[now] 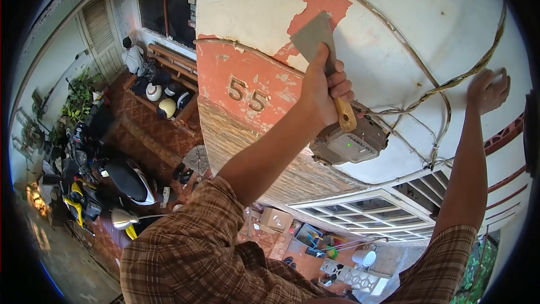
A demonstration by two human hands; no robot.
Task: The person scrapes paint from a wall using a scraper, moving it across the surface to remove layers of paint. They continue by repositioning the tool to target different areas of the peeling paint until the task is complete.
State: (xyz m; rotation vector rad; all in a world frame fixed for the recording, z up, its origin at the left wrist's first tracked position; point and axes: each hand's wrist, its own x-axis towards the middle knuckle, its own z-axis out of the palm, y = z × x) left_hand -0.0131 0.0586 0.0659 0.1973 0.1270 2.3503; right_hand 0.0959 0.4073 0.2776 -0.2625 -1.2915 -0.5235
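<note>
My left hand [325, 87] is wrapped round a paint scraper with a wooden handle [345, 116]. Its broad metal blade [314, 35] points up and overlaps a patch of exposed salmon-red wall [322, 1] with ragged edges. White paint [253, 0] surrounds that patch. My right hand [488, 92] rests against the white wall at the right, fingers bent and partly apart, just beside a twisted cable bundle [450, 83]. Below my left hand, a dusty grey meter box [353, 145] is fixed to the wall. The metal number 55 [247, 94] sits on a red band to the left.
Cables [394, 31] run across the wall. Far below at left are a parked scooter [126, 182], a wooden bench [169, 67] with helmets [166, 108], and a seated person [133, 56]. Beneath me stand a cardboard box [276, 219], a blue crate [309, 235] and a white bucket [364, 257].
</note>
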